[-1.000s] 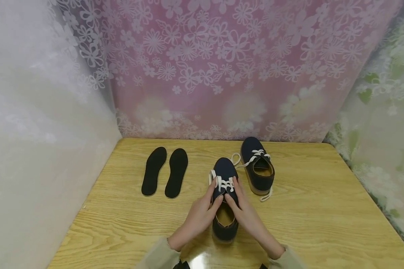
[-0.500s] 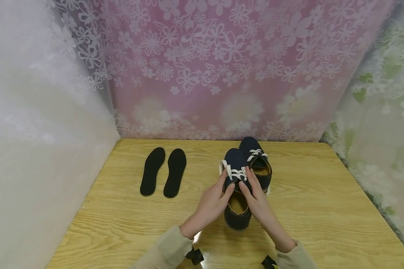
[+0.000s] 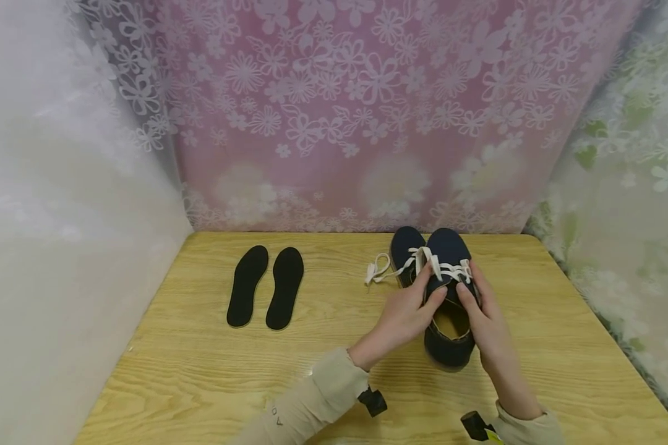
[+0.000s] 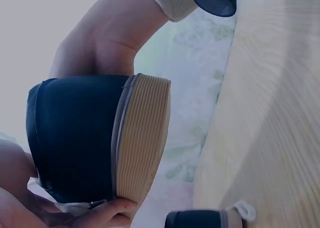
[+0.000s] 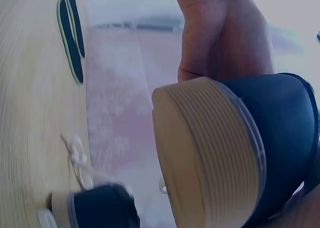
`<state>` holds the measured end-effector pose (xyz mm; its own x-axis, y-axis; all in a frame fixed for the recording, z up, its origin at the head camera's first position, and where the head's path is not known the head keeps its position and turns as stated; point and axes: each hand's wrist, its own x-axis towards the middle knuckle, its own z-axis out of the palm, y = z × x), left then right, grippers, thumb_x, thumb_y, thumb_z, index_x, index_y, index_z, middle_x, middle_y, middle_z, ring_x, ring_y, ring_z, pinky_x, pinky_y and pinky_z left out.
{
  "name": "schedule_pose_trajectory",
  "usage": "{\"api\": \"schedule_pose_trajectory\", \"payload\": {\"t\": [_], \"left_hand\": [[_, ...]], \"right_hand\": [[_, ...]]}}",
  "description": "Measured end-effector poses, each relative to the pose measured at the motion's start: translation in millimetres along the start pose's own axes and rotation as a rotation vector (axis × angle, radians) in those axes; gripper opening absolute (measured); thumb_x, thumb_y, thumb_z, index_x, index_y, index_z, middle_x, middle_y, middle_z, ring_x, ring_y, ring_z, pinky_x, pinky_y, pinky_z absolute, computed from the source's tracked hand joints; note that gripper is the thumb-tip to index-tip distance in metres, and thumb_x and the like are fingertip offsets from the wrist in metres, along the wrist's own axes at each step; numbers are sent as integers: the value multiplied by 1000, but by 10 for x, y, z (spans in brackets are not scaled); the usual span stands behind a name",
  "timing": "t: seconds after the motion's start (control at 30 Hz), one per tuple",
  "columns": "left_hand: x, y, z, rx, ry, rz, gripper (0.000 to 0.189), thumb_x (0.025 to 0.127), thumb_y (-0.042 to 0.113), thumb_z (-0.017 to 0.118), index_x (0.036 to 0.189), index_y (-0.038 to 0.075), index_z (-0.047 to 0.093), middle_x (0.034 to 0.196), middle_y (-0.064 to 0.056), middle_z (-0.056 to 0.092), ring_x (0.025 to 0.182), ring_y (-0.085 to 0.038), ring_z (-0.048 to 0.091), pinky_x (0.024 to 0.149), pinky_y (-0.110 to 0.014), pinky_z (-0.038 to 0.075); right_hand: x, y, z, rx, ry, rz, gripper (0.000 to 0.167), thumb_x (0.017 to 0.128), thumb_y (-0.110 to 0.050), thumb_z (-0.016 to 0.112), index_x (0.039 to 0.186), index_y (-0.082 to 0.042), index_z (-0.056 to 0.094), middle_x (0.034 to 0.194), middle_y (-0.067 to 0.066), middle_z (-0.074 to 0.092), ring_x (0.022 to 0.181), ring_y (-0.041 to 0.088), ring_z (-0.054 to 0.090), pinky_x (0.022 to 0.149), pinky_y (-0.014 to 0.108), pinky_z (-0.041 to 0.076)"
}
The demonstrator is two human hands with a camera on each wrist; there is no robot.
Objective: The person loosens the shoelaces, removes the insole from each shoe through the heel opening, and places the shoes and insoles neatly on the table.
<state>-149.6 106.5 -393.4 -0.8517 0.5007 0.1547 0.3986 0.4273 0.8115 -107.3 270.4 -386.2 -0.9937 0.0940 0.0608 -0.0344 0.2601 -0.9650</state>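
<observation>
Between both hands a navy lace-up shoe [image 3: 449, 355] with white laces is held up off the table, toe pointing away. My left hand [image 3: 403, 312] grips its left side, thumb on the upper beside the opening. On the other side my right hand [image 3: 490, 321] grips it the same way. The left wrist view shows the shoe's dark heel [image 4: 75, 133] and ribbed tan sole, with fingers curled round the side. Partly hidden behind the held shoe, a second navy shoe [image 3: 405, 244] stands on the table, its white lace [image 3: 381, 269] trailing left.
Two black insoles [image 3: 247, 285] lie side by side on the left part of the wooden table [image 3: 200, 383]. A pink flowered curtain [image 3: 334, 123] hangs behind the table's back edge. Pale cloth flanks both sides.
Both hands have lifted the shoe and carried it to the right, from left of the second shoe, past its front, to its right side. The insoles have stayed in place.
</observation>
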Motion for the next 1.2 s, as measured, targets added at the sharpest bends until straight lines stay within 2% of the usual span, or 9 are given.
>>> {"api": "schedule_pose_trajectory", "payload": {"t": [0.1, 0.2, 0.33, 0.43, 0.5, 0.6, 0.73, 0.9, 1.2], "left_hand": [[111, 25, 129, -6, -49, -9, 62, 110, 45, 39, 163, 18, 22, 130, -2, 68, 78, -15, 70, 68, -23, 47], [191, 5, 280, -28, -93, -27, 62, 110, 46, 39, 163, 21, 21, 156, 3, 44, 82, -16, 71, 78, -25, 49], [266, -64, 469, -30, -131, -46, 62, 109, 46, 40, 163, 22, 22, 150, 1, 53, 72, -20, 69, 78, -26, 50], [303, -124, 601, -18, -142, -66, 62, 109, 47, 39, 163, 22, 22, 151, 2, 52, 103, -21, 71, 94, -34, 51], [319, -164, 682, -15, -143, -83, 62, 109, 47, 39, 163, 21, 22, 157, 4, 43, 127, -20, 60, 108, -41, 45], [337, -229, 789, -34, -153, -119, 63, 109, 48, 39, 163, 19, 23, 158, 4, 40, 137, -17, 50, 113, -40, 40], [352, -311, 893, -29, -150, -165, 62, 109, 47, 41, 162, 18, 27, 156, 3, 43, 136, -16, 51, 110, -33, 43], [388, -392, 978, -69, -158, -162, 64, 108, 46, 42, 162, 17, 25, 159, 2, 39, 139, -15, 47, 110, -29, 41], [475, -481, 1124, -284, -131, -157, 76, 106, 53, 44, 165, 21, 9, 169, 1, 14, 151, -15, 25, 119, -33, 31]], "right_hand": [[-4, 73, -126, 16, 42, 29, 66, 111, -29, 41, 164, -18, 3, 169, 9, -4, 155, 33, -7, 124, 54, 2], [-24, 175, -223, 12, 73, 79, 67, 111, -34, 39, 164, -18, 2, 170, 9, -5, 155, 30, -7, 125, 47, 2], [-42, 330, -317, -1, 77, 151, 69, 110, -40, 37, 163, -19, -2, 169, 10, -7, 154, 31, -6, 125, 43, 2], [-33, 439, -375, -16, 54, 183, 70, 110, -42, 36, 163, -18, -3, 169, 11, -8, 154, 33, -7, 125, 46, 1], [-19, 509, -407, -26, 25, 208, 71, 110, -44, 35, 163, -19, -5, 168, 11, -10, 154, 35, -8, 124, 50, 1], [13, 621, -443, -48, -20, 257, 72, 110, -46, 33, 162, -18, -7, 168, 15, -11, 153, 40, -6, 122, 58, 4], [77, 778, -462, -83, -59, 318, 72, 110, -47, 32, 162, -17, -8, 167, 19, -12, 153, 42, -7, 121, 60, 5], [178, 942, -500, -123, -102, 285, 73, 111, -45, 29, 161, -10, -10, 165, 24, -16, 151, 45, -13, 120, 64, 2], [489, 1063, -580, -215, -88, 228, 67, 113, -37, 25, 160, -3, -8, 163, 30, -15, 150, 49, -14, 119, 65, -2]]}}
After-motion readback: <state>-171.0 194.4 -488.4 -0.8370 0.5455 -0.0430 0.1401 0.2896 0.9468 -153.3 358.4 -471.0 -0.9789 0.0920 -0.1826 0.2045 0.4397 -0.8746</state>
